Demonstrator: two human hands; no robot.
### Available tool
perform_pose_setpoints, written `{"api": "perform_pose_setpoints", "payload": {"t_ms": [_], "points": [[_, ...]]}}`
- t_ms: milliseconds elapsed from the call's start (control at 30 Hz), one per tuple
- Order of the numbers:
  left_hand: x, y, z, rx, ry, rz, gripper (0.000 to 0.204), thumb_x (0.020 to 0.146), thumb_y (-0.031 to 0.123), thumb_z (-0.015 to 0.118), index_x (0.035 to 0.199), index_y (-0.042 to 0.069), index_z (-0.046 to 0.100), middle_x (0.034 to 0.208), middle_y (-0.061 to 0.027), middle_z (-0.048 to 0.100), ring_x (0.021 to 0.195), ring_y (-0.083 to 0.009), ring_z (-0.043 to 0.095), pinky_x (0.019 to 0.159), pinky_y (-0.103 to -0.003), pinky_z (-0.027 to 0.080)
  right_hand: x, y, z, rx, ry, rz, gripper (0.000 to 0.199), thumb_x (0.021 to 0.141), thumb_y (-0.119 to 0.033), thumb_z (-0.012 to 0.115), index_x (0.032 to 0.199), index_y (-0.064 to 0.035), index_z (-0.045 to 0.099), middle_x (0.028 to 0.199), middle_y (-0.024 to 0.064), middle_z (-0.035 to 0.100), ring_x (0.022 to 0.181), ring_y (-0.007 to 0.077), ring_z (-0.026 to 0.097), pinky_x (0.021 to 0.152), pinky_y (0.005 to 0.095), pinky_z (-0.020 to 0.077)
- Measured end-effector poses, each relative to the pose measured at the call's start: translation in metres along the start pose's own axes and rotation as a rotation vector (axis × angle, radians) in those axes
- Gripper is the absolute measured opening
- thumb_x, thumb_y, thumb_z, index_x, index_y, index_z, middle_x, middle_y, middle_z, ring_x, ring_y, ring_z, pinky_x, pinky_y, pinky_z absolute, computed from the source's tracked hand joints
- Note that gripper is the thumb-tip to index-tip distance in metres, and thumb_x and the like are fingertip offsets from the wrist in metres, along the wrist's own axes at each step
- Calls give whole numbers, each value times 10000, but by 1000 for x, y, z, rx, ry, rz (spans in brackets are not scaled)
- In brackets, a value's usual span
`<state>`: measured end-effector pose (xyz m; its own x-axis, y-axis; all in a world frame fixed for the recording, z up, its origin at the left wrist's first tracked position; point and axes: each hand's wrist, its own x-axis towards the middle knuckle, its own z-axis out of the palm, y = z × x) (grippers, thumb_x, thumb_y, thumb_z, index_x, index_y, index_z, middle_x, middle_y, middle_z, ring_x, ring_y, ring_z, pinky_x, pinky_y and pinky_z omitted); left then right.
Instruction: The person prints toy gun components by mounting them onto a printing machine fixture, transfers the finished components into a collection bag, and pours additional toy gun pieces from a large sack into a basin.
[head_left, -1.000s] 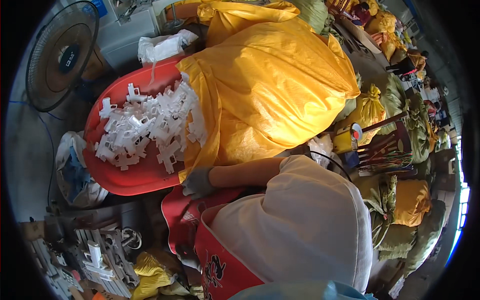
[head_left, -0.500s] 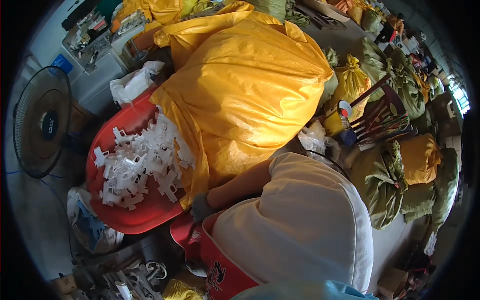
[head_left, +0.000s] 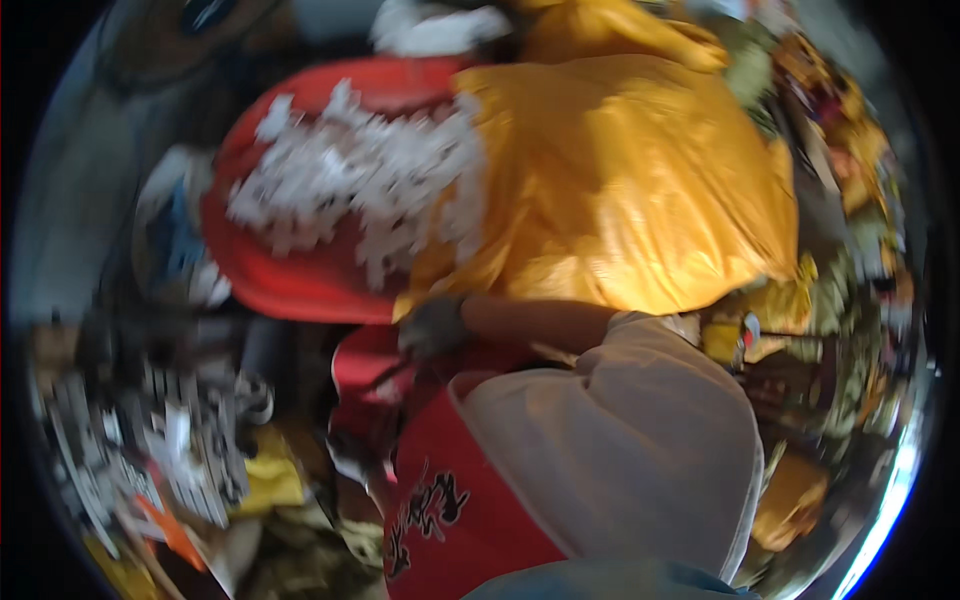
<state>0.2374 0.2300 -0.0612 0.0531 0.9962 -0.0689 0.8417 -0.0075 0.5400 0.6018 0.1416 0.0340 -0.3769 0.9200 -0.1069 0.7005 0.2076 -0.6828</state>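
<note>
A big yellow sack point(head_left: 620, 190) lies tipped, its mouth over a red tub point(head_left: 245, 285). White plastic pieces point(head_left: 350, 165) are heaped in the tub and reach up to the mouth of the sack. My right hand point(head_left: 435, 325), in a grey glove, is closed at the lower corner of the sack's mouth, beside the tub's near rim. Lower down, next to my red apron, my left hand point(head_left: 352, 458) hangs, gloved too; blur and shadow hide its fingers.
Grey parts point(head_left: 180, 440) lie in a pile at the lower left, near a yellow bag point(head_left: 270, 475). A white bag with blue pieces point(head_left: 175, 235) stands left of the tub. Part of a fan point(head_left: 205, 15) shows at the top left. Several filled sacks line the right side.
The view has swung, so the tub and sack appear higher and further right, and more of the grey parts shows. My right hand stays at the sack's corner; my left hand has come into clearer view.
</note>
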Motion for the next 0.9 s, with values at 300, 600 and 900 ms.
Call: {"api": "perform_pose_setpoints", "payload": {"t_ms": [300,600,900], "points": [[-53,-11,-12,-65,134,-121,257,877,191,538,1031,13,642,1006,-182,643,938,-335,599,847,-399,461,80,205,-114,-675,463,586,311,765,-316,606,1016,-137,648,1088,117,619,1015,285,593,835,446,477],[-61,-9,-14,63,118,-189,269,868,162,536,1058,0,635,1045,-162,640,992,-315,579,906,-403,428,77,251,-162,-280,98,1025,618,783,-535,564,1262,-147,523,1300,139,519,1173,301,527,1068,406,312],[-43,-3,-9,10,134,-148,266,860,185,547,1038,13,643,1021,-181,637,966,-340,580,881,-419,430,82,230,-138,-68,425,421,334,875,-329,519,1136,-143,615,1079,163,628,995,332,603,893,401,467]]}}
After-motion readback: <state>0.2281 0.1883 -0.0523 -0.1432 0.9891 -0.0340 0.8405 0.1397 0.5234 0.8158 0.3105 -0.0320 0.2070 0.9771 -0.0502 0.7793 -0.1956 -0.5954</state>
